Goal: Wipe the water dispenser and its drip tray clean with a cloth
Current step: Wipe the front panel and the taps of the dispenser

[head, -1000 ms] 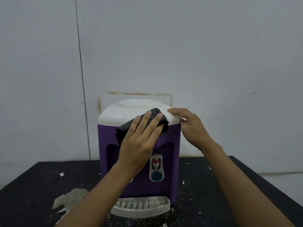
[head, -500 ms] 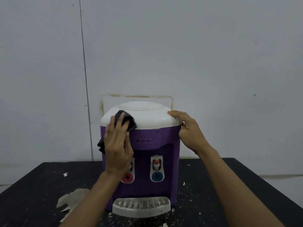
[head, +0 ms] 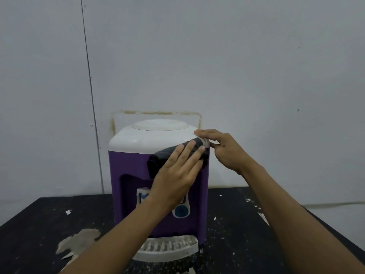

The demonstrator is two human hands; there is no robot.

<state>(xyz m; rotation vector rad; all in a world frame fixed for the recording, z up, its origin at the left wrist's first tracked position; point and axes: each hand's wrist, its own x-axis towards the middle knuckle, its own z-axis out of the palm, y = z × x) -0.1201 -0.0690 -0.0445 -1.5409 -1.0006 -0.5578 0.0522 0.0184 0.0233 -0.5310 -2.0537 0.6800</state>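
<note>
Two hands on the job, both up at the front right shoulder of the water dispenser [head: 128,171], which stands upright toward the back edge of the black table [head: 35,230], near the wall.

Far left of the table front: pale patch of peeled surface [head: 79,242], scattered flecks around. Not part of the wipe.

Left hand [head: 175,175]: flat, fingers spread, palm pressing the dark cloth [head: 158,161] against the seam where white top meets purple body. Not a pinch grip; it pins the cloth by pressure, so the wide contact does the scrubbing. Cloth is bunched, one end hanging left of the hand.

Below the hand: blue tap button [head: 180,211] visible; the second tap is mostly hidden behind the wrist.

Drip tray [head: 167,249] sits at the dispenser's foot, near the front edge, white, slotted, untouched. Judgement: tray not yet done.

Right hand [head: 227,149]: holds nothing, fingers loosely curled, fingertips resting on the top's right rim. Likely bracing the unit so wiping pressure doesn't slide it.
</note>
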